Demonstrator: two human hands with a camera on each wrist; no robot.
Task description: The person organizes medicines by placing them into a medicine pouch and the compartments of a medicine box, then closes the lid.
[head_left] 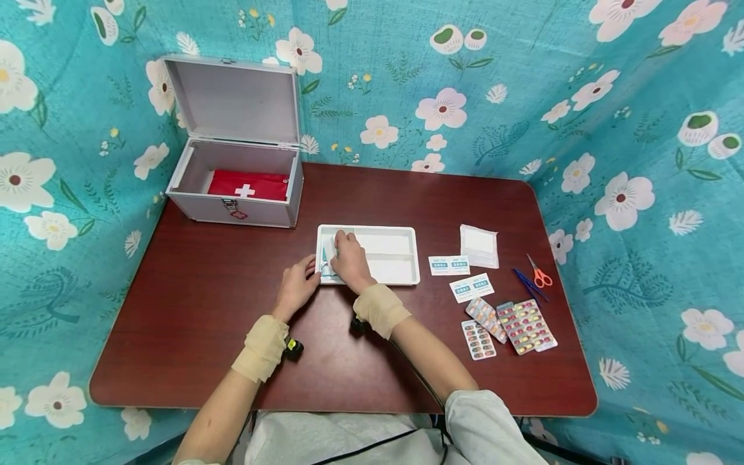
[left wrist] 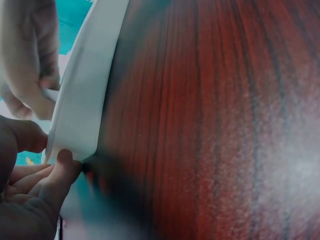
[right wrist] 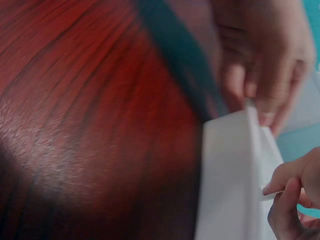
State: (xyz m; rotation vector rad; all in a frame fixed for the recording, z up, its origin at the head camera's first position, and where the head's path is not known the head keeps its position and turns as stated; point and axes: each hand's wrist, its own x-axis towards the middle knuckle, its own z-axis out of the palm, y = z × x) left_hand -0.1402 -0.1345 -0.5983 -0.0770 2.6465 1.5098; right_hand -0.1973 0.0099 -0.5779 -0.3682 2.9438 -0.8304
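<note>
Tray: white and shallow, and here it sits mid-desk, flat on the brown desk, with one compartment at left and two stacked at right.
Left hand: pinching the tray's near-left edge, thumb over the rim, fingers against the outer wall.
Right hand: down in the left compartment, thumb and fingers closed on a thin pale piece, only its edge peeking out!
Teal-printed sheet: lying in that same left compartment, beside the right hand; whether the pinched edge belongs to it, cannot tell.
Metal case: back left, lid up, a red pouch with a white cross inside.
Gauze pad: over on the right, white and square.
Paired packets: one white-and-blue strip by the pad's lower left, another tilted just below.
Tools: orange-handled scissors and blue tweezers, side by side near the right edge.
Blister packs: what a cluster, capsules showing, some overlapping, at the desk's near right.
Backdrop: teal cloth, flowers all over.
</note>
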